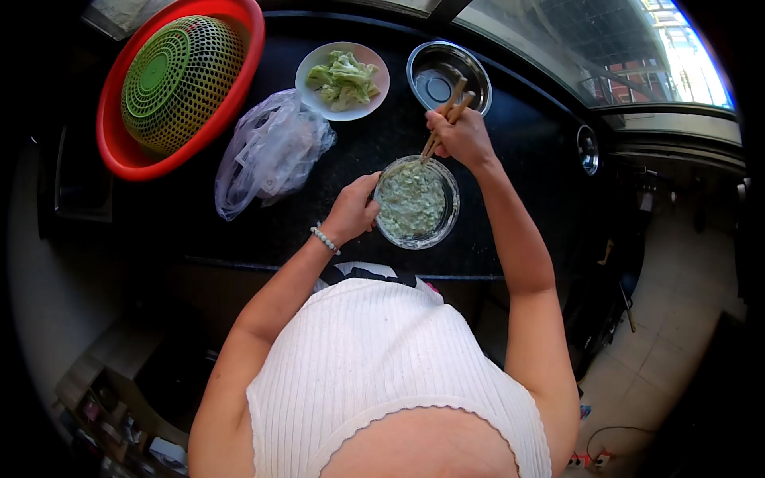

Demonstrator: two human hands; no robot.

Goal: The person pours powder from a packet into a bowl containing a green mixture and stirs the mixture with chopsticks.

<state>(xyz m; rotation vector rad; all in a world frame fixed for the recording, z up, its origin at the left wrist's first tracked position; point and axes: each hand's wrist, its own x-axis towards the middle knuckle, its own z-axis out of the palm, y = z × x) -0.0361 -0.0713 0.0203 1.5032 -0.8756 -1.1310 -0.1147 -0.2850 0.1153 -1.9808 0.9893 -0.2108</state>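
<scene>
A clear glass bowl [456, 209] stands on the dark counter close to its front edge. Inside is a pale green, wet mixture [410, 197] with chopped bits, and smears of it cling to the bowl's wall. My left hand [355, 209], with a beaded bracelet at the wrist, grips the bowl's left side. My right hand [464, 137] is closed around a pair of wooden chopsticks [431, 146], held slanted above the bowl's far rim. Their lower tips reach into the mixture.
Behind the bowl are a white plate [311, 60] of cut light-green vegetable [344, 80] and a steel basin [418, 68]. A crumpled plastic bag [271, 151] lies to the left. Farther left, a red basin [253, 48] holds an upturned green colander [171, 80]. A window [613, 56] borders the counter's back.
</scene>
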